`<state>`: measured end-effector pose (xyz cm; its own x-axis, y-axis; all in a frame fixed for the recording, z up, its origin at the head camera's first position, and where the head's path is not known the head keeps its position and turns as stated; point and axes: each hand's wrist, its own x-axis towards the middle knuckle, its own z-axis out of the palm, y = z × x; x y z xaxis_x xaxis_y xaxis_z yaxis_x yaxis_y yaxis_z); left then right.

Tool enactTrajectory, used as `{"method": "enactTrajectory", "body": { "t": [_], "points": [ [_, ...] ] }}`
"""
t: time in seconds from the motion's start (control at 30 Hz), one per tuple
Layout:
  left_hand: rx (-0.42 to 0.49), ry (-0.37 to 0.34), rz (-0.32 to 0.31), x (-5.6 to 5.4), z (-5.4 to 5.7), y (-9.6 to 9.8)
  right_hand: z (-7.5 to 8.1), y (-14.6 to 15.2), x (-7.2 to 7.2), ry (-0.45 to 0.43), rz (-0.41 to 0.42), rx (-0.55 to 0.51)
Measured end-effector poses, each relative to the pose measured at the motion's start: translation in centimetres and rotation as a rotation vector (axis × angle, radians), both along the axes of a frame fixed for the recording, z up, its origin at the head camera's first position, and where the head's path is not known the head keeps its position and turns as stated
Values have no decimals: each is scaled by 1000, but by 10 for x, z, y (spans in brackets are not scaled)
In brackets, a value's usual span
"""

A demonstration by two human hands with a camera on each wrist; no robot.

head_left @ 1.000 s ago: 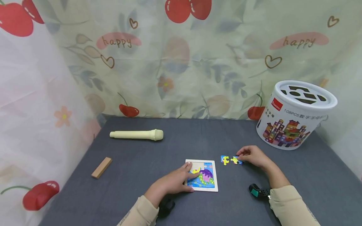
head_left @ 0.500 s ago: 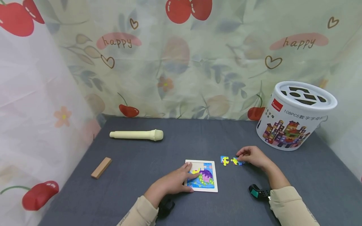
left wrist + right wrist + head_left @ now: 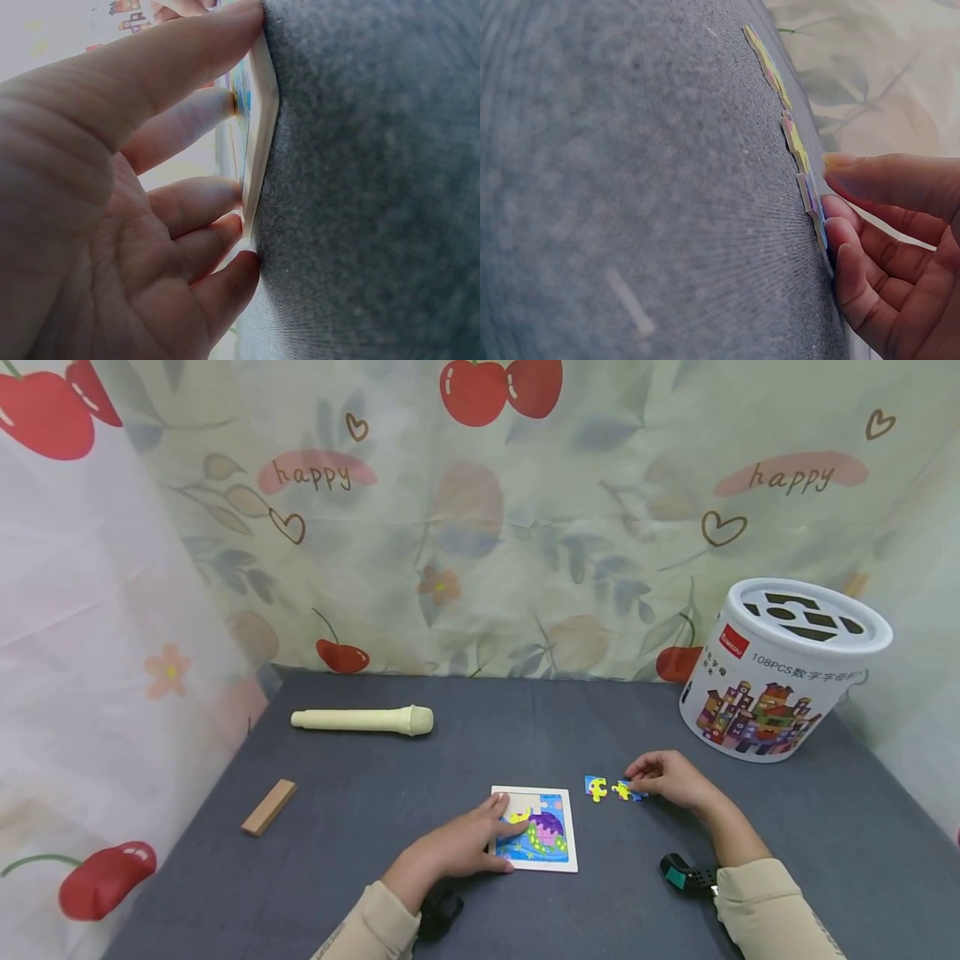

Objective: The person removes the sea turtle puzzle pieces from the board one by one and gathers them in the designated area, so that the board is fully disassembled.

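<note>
My left hand [image 3: 472, 839] rests on the left side of a square jigsaw puzzle [image 3: 551, 866] in a white frame, its thumb at the near corner and fingers spread over the picture. In the left wrist view, the fingertips touch the frame's pale edge [image 3: 262, 127]. A bare pale area shows at the puzzle's upper left. My right hand [image 3: 675, 778] is at a yellow-and-blue puzzle piece [image 3: 622, 790] on the table, fingers loosely bent and partly covering it. The right wrist view shows the thumb apart from the fingers. Another puzzle piece [image 3: 596, 788] lies just left.
A cream toy microphone [image 3: 360, 719] lies at the back left, and a wooden block [image 3: 269, 807] nearer on the left. A white lidded bucket [image 3: 776, 677] stands at the back right. Behind the dark table [image 3: 420, 768] hangs a printed curtain [image 3: 480, 543].
The right hand's fingertips have shifted slightly over the yellow-and-blue piece, which has moved a little toward me. The left hand keeps its place on the puzzle.
</note>
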<state>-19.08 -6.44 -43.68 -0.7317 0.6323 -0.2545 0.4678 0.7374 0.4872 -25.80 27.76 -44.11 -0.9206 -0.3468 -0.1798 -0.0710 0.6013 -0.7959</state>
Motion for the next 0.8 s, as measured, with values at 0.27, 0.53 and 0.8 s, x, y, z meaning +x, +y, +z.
{"method": "enactTrajectory", "body": {
  "t": [0.27, 0.53, 0.8],
  "points": [
    [-22, 2, 8, 1, 2, 2, 2, 1, 2, 14, 10, -4],
    [-49, 100, -38, 5, 6, 9, 4, -1, 0, 47, 6, -1],
    [-61, 152, -62, 10, 6, 20, 6, -25, -1, 56, 7, -20]
  ]
}}
